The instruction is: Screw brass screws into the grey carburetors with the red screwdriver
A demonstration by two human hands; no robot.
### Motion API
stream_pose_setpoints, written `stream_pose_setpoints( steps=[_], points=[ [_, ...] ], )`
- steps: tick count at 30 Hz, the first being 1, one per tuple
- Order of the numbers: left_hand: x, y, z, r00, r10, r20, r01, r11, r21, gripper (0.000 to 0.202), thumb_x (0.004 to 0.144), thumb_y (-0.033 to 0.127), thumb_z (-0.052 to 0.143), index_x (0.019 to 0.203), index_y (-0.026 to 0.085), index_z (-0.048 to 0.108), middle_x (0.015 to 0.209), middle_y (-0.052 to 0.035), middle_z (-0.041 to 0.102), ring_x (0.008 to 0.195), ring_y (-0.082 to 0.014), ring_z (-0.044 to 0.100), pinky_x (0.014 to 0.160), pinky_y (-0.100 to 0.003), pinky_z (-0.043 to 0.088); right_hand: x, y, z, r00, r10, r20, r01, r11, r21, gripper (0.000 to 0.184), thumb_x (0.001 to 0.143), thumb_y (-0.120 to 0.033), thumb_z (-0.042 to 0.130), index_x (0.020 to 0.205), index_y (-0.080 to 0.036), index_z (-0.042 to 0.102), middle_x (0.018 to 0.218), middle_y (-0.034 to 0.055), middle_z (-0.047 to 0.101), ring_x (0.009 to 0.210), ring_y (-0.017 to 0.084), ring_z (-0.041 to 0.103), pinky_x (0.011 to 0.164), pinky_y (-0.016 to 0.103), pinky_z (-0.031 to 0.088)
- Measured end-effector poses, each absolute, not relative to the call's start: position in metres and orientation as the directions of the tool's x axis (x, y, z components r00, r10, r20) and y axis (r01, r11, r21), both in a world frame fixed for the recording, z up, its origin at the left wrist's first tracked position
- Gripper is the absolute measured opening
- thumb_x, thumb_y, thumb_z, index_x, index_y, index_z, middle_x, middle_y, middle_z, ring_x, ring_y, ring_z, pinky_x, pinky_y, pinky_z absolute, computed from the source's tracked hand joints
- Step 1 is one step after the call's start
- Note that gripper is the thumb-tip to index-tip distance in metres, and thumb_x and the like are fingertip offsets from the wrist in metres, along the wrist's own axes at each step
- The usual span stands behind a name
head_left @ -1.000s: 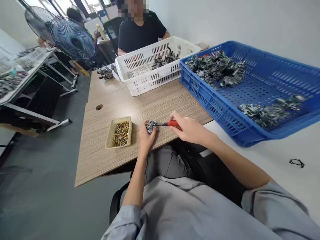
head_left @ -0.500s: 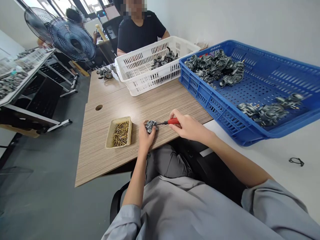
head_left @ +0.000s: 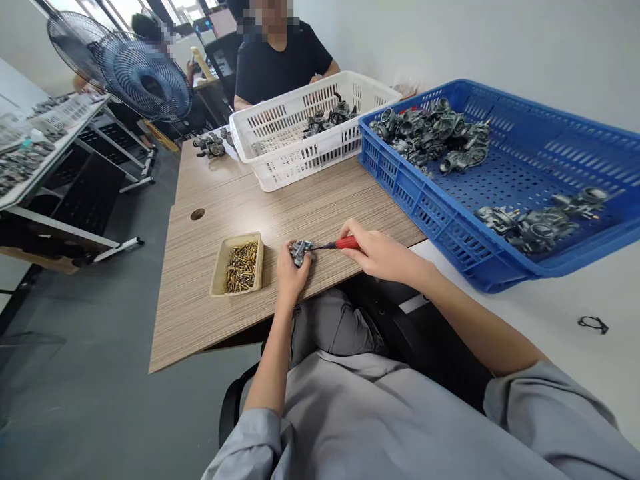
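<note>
Red screwdriver (head_left: pixel 346 243) barely shifted, still at metal part (head_left: pixel 300 251)

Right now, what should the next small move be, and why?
Probably a slight twist of the screwdriver: the right hand holds it up to the metal part, which the left hand grips. Whether the screwdriver is seated is too small to tell.

Gap btwn tub (head_left: pixel 221 267) & wht crate (head_left: pixel 295 163); R obstacle: blue crate (head_left: pixel 416 195).
</note>
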State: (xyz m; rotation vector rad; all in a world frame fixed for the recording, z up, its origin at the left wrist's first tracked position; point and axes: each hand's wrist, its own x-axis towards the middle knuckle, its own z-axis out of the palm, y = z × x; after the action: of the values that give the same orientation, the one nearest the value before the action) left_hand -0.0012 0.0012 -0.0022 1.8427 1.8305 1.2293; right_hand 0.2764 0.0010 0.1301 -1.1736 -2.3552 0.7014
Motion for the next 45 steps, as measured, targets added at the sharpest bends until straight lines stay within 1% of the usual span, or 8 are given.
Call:
stream_pose_setpoints(
  steps=[3, 13, 19, 25, 30, 37, 42, 45],
  points=[
    [-0.001, 0.001, -0.003, -0.162, 0.916, 0.367, 0.692, -0.159, 0.704, 0.043, 0.1, 0.038, 0.071, 0.139, 0.024, 0.059, 0.13, -0.0123, 0.075, 0.124, -0.0305, 0.071, 0.112, -0.048, 0.055, 0.272, -0.004, 0.131, -0.495, 0.857, 0.145, 0.725, 0.499, -0.474, 0.021, 0.115, -0.042, 0.057, 0.125, -0.023, 0.055, 0.095, 0.0086, 0.08, 0.084, 0.031, 0.076, 0.07, 0.032, 0.037],
    [-0.002, 0.002, -0.004, -0.159, 0.914, 0.374, 0.693, -0.167, 0.701, 0.044, 0.1, 0.04, 0.071, 0.139, 0.024, 0.059, 0.13, -0.012, 0.075, 0.123, -0.0299, 0.071, 0.111, -0.047, 0.056, 0.267, -0.009, 0.136, -0.487, 0.866, 0.119, 0.777, 0.491, -0.394, 0.023, 0.117, -0.04, 0.053, 0.129, -0.021, 0.053, 0.101, 0.0112, 0.082, 0.09, 0.033, 0.079, 0.073, 0.032, 0.04],
    [-0.002, 0.002, -0.005, -0.158, 0.914, 0.374, 0.694, -0.167, 0.7, 0.045, 0.099, 0.038, 0.072, 0.14, 0.023, 0.059, 0.132, -0.0127, 0.075, 0.124, -0.0304, 0.071, 0.112, -0.048, 0.056, 0.269, -0.009, 0.135, -0.565, 0.812, 0.148, 0.653, 0.549, -0.521, 0.022, 0.114, -0.031, 0.055, 0.135, -0.024, 0.051, 0.114, 0.0098, 0.083, 0.094, 0.031, 0.079, 0.076, 0.032, 0.042],
    [-0.003, 0.002, -0.006, -0.154, 0.915, 0.373, 0.696, -0.167, 0.699, 0.045, 0.099, 0.038, 0.072, 0.14, 0.023, 0.059, 0.131, -0.0133, 0.075, 0.124, -0.031, 0.071, 0.111, -0.048, 0.056, 0.265, -0.008, 0.138, -0.443, 0.893, 0.074, 0.818, 0.437, -0.373, 0.031, 0.118, -0.047, 0.049, 0.128, -0.019, 0.056, 0.095, 0.0142, 0.081, 0.087, 0.035, 0.078, 0.071, 0.033, 0.039],
    [-0.003, 0.002, -0.006, -0.149, 0.917, 0.371, 0.695, -0.17, 0.699, 0.044, 0.1, 0.037, 0.071, 0.14, 0.024, 0.059, 0.131, -0.0124, 0.075, 0.123, -0.0307, 0.071, 0.111, -0.048, 0.056, 0.273, -0.006, 0.135, -0.575, 0.805, 0.145, 0.634, 0.551, -0.543, 0.023, 0.114, -0.033, 0.053, 0.135, -0.024, 0.05, 0.106, 0.0081, 0.082, 0.088, 0.03, 0.077, 0.072, 0.031, 0.04],
    [-0.003, 0.002, -0.006, -0.151, 0.917, 0.37, 0.689, -0.171, 0.704, 0.045, 0.098, 0.034, 0.071, 0.14, 0.024, 0.059, 0.13, -0.0129, 0.076, 0.123, -0.0308, 0.072, 0.111, -0.049, 0.056, 0.262, -0.01, 0.134, -0.46, 0.883, 0.09, 0.81, 0.459, -0.364, 0.029, 0.117, -0.047, 0.051, 0.125, -0.02, 0.056, 0.095, 0.013, 0.081, 0.086, 0.034, 0.078, 0.071, 0.033, 0.039],
    [-0.002, 0.002, -0.007, -0.151, 0.915, 0.375, 0.689, -0.174, 0.704, 0.045, 0.099, 0.035, 0.071, 0.141, 0.024, 0.058, 0.134, -0.0131, 0.075, 0.125, -0.0311, 0.071, 0.112, -0.049, 0.056, 0.269, -0.01, 0.133, -0.58, 0.8, 0.154, 0.62, 0.557, -0.553, 0.025, 0.114, -0.032, 0.055, 0.137, -0.024, 0.051, 0.105, 0.0075, 0.082, 0.085, 0.029, 0.077, 0.073, 0.031, 0.042],
    [-0.002, 0.002, -0.007, -0.152, 0.913, 0.378, 0.689, -0.176, 0.703, 0.045, 0.099, 0.035, 0.071, 0.14, 0.024, 0.059, 0.132, -0.0127, 0.075, 0.124, -0.0311, 0.071, 0.111, -0.049, 0.056, 0.269, -0.01, 0.135, -0.549, 0.826, 0.127, 0.668, 0.526, -0.527, 0.021, 0.114, -0.032, 0.053, 0.133, -0.023, 0.053, 0.103, 0.0092, 0.082, 0.086, 0.03, 0.078, 0.072, 0.031, 0.041]
  ],
)
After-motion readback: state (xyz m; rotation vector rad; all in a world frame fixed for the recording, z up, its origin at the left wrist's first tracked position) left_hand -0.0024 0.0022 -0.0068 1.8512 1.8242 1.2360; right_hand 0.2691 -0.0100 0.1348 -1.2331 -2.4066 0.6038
